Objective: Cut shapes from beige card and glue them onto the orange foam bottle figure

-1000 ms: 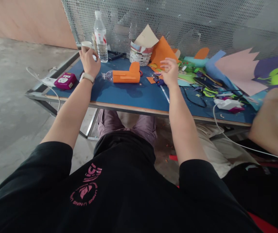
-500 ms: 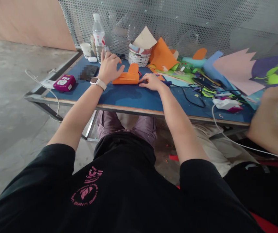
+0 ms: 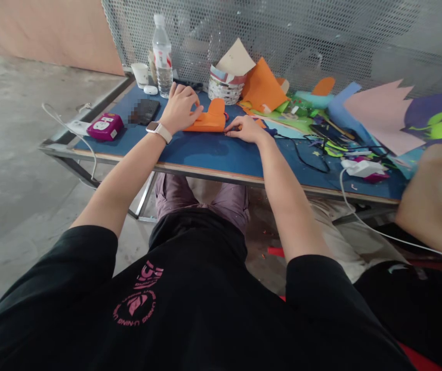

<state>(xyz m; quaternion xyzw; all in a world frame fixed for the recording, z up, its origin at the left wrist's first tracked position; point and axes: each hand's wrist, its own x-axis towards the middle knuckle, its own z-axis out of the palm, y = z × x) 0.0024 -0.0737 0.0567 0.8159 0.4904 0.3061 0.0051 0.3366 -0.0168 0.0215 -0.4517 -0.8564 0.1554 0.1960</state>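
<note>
A plastic bottle wrapped in orange foam (image 3: 210, 119) lies on its side on the blue table (image 3: 213, 152). My left hand (image 3: 180, 107), with a white watch on the wrist, curls over the bottle's left end and grips it. My right hand (image 3: 245, 129) rests on the tabletop at the bottle's right end, fingers together and pinching toward the orange wrap; what they pinch is too small to make out.
An upright water bottle (image 3: 163, 56), a cup (image 3: 140, 74), a paper basket (image 3: 226, 87), a magenta box (image 3: 105, 127) and a dark phone (image 3: 146, 111) stand around. Coloured foam sheets (image 3: 379, 111) and cables (image 3: 309, 154) cover the right side. Another person's arm (image 3: 429, 201) is at right.
My left hand left the cup at the back and came down onto the orange-wrapped bottle, closing on its left end. My right hand dropped from the air to the table by the bottle's right end.
</note>
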